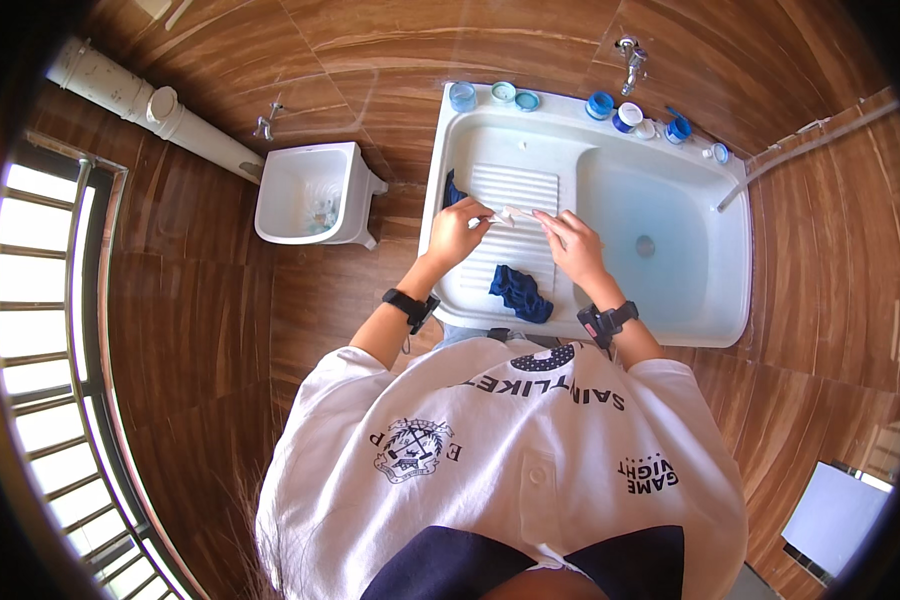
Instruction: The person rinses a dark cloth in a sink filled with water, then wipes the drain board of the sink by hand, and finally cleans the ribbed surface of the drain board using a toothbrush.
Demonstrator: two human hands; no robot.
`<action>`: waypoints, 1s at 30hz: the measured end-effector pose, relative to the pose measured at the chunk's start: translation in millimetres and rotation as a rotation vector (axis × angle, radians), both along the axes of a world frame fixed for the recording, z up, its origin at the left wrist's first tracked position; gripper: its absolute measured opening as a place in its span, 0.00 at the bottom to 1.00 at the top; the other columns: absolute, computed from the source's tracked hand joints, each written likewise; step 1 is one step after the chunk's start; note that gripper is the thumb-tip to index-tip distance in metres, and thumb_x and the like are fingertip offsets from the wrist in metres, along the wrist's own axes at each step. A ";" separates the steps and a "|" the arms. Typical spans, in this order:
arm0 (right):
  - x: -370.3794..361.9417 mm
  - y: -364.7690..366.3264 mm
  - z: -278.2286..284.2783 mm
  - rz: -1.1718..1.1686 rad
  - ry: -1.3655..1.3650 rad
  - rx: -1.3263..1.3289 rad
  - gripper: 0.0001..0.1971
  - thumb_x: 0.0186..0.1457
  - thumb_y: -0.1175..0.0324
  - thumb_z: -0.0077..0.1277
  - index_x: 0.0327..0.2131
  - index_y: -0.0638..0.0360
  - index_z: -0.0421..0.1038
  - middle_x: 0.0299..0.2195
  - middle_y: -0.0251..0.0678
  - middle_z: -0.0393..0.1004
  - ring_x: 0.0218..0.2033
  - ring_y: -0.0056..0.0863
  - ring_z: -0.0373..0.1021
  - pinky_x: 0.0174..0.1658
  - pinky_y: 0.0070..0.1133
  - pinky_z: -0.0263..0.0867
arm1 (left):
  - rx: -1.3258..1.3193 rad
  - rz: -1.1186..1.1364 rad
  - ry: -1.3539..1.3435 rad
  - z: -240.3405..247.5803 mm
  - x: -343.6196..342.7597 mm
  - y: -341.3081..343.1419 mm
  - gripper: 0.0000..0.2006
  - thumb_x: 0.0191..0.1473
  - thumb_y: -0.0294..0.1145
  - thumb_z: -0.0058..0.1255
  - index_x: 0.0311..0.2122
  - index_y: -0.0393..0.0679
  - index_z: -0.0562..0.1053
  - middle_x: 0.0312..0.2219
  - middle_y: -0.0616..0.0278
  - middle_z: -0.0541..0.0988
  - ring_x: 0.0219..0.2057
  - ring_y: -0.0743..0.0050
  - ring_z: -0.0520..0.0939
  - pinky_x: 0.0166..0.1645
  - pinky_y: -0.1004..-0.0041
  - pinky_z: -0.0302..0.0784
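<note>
Both hands are raised over the ribbed washboard (515,185) of a white laundry sink. Between their fingertips is a small, thin white piece (508,214), too small to tell its kind. My left hand (456,232) pinches its left end, and my right hand (576,248) pinches the right end with thumb and fingers. Nearer to me, a crumpled dark blue cloth (520,293) lies on the lower part of the washboard. Another piece of dark blue cloth (453,188) shows at the sink's left wall, partly hidden behind my left hand.
Bluish water stands in the basin (660,225) at right. Several small jars, among them a blue one (599,105) and a clear one (462,96), line the back rim. A tap (630,65) is on the wall above. Leftward stands a smaller white sink (305,195).
</note>
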State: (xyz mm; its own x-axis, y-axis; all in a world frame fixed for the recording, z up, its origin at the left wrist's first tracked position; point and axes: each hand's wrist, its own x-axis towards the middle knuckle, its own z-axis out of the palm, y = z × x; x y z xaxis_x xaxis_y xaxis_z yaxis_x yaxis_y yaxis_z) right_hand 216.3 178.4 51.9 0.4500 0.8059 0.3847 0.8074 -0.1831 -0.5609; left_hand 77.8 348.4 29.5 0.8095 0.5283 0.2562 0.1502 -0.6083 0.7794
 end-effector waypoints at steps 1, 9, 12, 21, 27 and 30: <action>-1.1 1.4 0.8 0.002 -0.045 -0.004 0.14 0.45 0.73 0.48 0.38 0.45 0.72 0.19 0.30 0.64 0.19 0.27 0.64 0.23 0.23 0.62 | 0.007 -0.002 0.001 0.8 -0.3 -0.9 0.05 0.38 0.24 0.52 0.26 0.41 0.75 0.24 0.61 0.74 0.24 0.62 0.76 0.30 0.72 0.71; 5.7 -4.5 4.8 0.023 -0.148 -0.038 0.12 0.45 0.73 0.47 0.35 0.46 0.73 0.18 0.31 0.64 0.18 0.28 0.64 0.21 0.23 0.61 | 0.048 -0.062 -0.021 0.6 -2.4 -4.1 0.05 0.38 0.23 0.51 0.25 0.42 0.75 0.23 0.61 0.74 0.24 0.61 0.76 0.31 0.72 0.72; 9.7 -7.2 2.4 -0.056 -0.169 -0.097 0.11 0.45 0.72 0.47 0.35 0.47 0.73 0.18 0.31 0.64 0.18 0.28 0.64 0.21 0.24 0.61 | 0.110 -0.080 -0.040 -3.2 -1.6 -4.5 0.05 0.39 0.22 0.51 0.26 0.40 0.75 0.24 0.62 0.74 0.23 0.67 0.76 0.28 0.76 0.72; 11.4 -7.4 -0.1 -0.074 -0.037 -0.128 0.09 0.46 0.70 0.47 0.33 0.49 0.73 0.18 0.33 0.67 0.18 0.33 0.65 0.22 0.25 0.61 | 0.013 -0.055 -0.021 -3.4 0.1 -8.9 0.05 0.38 0.23 0.51 0.25 0.42 0.75 0.23 0.61 0.74 0.24 0.62 0.76 0.31 0.72 0.73; 13.5 -8.4 -9.7 -0.040 0.142 -0.095 0.08 0.48 0.68 0.46 0.33 0.51 0.72 0.24 0.38 0.72 0.22 0.36 0.68 0.25 0.26 0.63 | 0.106 -0.077 -0.045 -0.3 -2.5 -10.8 0.05 0.38 0.21 0.52 0.26 0.40 0.75 0.23 0.62 0.74 0.24 0.66 0.76 0.28 0.75 0.72; 12.9 -8.5 -0.9 -0.101 0.210 -0.217 0.08 0.49 0.67 0.45 0.33 0.51 0.72 0.25 0.40 0.72 0.23 0.37 0.69 0.26 0.26 0.64 | 0.131 -0.089 -0.077 -0.1 -3.0 -9.7 0.06 0.37 0.20 0.52 0.26 0.40 0.75 0.23 0.61 0.74 0.24 0.65 0.76 0.28 0.75 0.72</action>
